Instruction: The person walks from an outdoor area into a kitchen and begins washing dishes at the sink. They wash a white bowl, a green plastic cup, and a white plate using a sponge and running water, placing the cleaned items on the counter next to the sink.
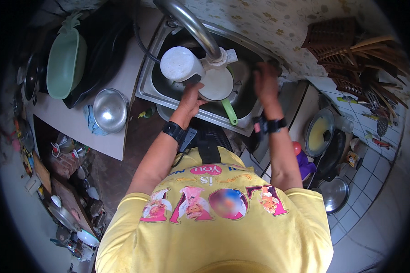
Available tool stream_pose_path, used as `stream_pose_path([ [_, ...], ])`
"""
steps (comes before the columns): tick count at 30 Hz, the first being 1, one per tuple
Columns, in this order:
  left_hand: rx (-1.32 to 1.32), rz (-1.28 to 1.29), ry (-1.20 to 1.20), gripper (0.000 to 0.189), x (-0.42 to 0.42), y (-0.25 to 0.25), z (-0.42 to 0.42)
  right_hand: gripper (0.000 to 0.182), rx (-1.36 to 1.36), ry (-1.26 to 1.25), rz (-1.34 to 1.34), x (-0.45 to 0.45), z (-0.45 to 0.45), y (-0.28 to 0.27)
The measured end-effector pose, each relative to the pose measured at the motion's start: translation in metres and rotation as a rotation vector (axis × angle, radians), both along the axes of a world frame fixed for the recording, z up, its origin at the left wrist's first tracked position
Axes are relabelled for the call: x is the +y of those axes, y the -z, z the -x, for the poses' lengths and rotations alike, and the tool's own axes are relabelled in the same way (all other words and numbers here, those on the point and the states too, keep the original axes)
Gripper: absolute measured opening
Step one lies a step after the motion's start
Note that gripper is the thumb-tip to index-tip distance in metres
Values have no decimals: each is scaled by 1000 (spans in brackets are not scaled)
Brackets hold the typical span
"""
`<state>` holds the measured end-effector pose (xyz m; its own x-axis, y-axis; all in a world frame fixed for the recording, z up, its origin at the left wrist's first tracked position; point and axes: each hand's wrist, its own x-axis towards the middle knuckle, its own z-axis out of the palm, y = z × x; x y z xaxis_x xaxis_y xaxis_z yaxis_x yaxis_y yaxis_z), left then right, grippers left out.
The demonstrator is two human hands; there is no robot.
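Observation:
My left hand [191, 100] grips the rim of a round white dish [217, 85] from the near left side. The dish is over the steel sink [191, 104], below the faucet outlet, which hides part of it. Beside and partly under the dish shows a green-handled utensil [230, 111]; its head is mostly hidden. At the sink's right side my right hand [267, 83] is blurred by motion, its fingers near a dark object [275, 67] at the rim. Whether those fingers hold anything is unclear.
A curved metal faucet [194, 27] with a white housing [180, 65] arches over the sink. Left on the counter are a steel bowl [110, 111], a blue cloth [93, 121] and a green basin [66, 65]. Brown utensil racks [341, 54] and a lidded pan [319, 133] are at right.

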<state>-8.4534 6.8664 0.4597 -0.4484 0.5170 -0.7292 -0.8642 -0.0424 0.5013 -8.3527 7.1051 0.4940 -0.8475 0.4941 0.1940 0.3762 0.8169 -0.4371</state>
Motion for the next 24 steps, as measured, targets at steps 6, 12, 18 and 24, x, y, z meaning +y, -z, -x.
stream_pose_path([
  [6, 19, 37, -38, 45, 2, 12, 6, 21, -309, 45, -229, 93, -16, 35],
  [12, 107, 35, -143, 43, -1, 13, -1, 20, -119, 206, 359, 57, -26, 5],
  [18, 219, 133, -109, 49, 10, 39, -5, 18, 73, 243, 713, -27, -13, -37],
  [24, 246, 135, -147, 54, 18, 29, -10, 20, -221, -355, 596, -83, 16, -23],
])
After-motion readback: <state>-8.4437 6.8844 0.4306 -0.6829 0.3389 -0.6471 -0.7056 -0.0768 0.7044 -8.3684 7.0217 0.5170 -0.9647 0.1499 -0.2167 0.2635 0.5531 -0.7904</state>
